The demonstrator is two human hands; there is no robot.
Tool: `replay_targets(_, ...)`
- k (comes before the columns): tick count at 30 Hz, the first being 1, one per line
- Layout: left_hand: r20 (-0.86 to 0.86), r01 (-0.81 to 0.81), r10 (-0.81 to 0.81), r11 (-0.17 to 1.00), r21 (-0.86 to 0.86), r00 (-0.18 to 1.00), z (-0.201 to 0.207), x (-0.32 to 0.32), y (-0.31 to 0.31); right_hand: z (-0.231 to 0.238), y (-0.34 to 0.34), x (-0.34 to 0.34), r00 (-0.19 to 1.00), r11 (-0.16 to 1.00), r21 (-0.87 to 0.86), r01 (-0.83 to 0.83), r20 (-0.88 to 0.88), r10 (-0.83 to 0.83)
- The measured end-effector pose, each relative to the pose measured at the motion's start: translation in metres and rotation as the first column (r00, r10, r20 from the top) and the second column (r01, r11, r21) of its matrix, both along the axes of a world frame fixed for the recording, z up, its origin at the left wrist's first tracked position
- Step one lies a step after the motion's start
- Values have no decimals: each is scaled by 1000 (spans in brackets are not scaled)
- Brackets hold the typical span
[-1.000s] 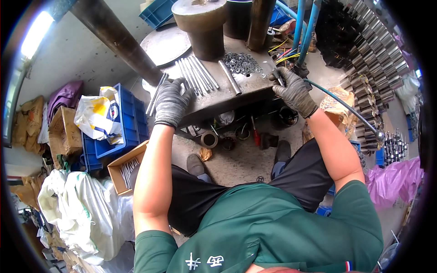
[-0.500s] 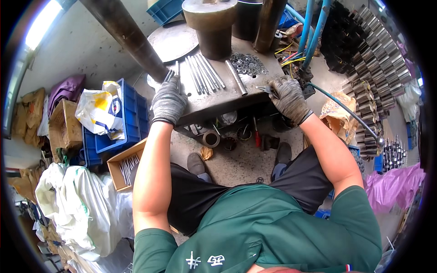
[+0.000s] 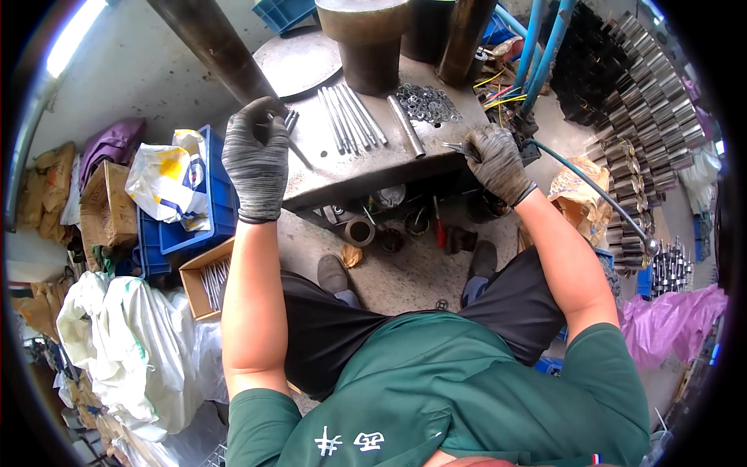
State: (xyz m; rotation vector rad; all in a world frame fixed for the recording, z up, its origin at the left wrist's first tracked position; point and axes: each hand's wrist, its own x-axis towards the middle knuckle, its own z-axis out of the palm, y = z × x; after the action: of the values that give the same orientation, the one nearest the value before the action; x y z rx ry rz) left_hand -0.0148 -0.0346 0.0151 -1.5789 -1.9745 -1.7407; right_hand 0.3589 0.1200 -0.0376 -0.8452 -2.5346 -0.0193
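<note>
My left hand (image 3: pixel 255 163), in a grey knit glove, is raised at the left edge of the metal worktable (image 3: pixel 327 175). Its thumb and fingers pinch a thin metal rod (image 3: pixel 299 152) that slants down toward the tabletop. My right hand (image 3: pixel 498 162), gloved too, is closed around pliers (image 3: pixel 454 146) at the table's right front; the pointed jaws face left and the handles are hidden in the palm. Between the hands lie a row of bright metal rods (image 3: pixel 350 117), a thicker metal tube (image 3: pixel 406 128) and a pile of small metal rings (image 3: pixel 426 104).
A thick slanted column (image 3: pixel 210 50) and a heavy round steel post (image 3: pixel 364 58) rise at the table. Blue crates (image 3: pixel 222 183) and a cardboard box of rods (image 3: pixel 214 280) stand left. A blue hose (image 3: pixel 583 177) and stacked metal cylinders (image 3: pixel 642 117) are on the right.
My left hand has moved left and up from the table's edge, and the thin rod now shows slanting from its fingers. My right hand stays almost in place with the pliers.
</note>
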Motion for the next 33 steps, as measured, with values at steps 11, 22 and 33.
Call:
replay_targets(11,322,72,-75,997,21,944,-10,6,17,1,25,0,850,827,-563,-10,-440,-289)
replay_targets(22,147,-1,99,833,-554,984,-37,0,23,13,17,-8,528,373,-792,-483,-604,-597)
replay_targets(33,806,607,-347,794,-20,479,-16,118,1,45,-54,-56,439,-86,-549,-832,-555,-706)
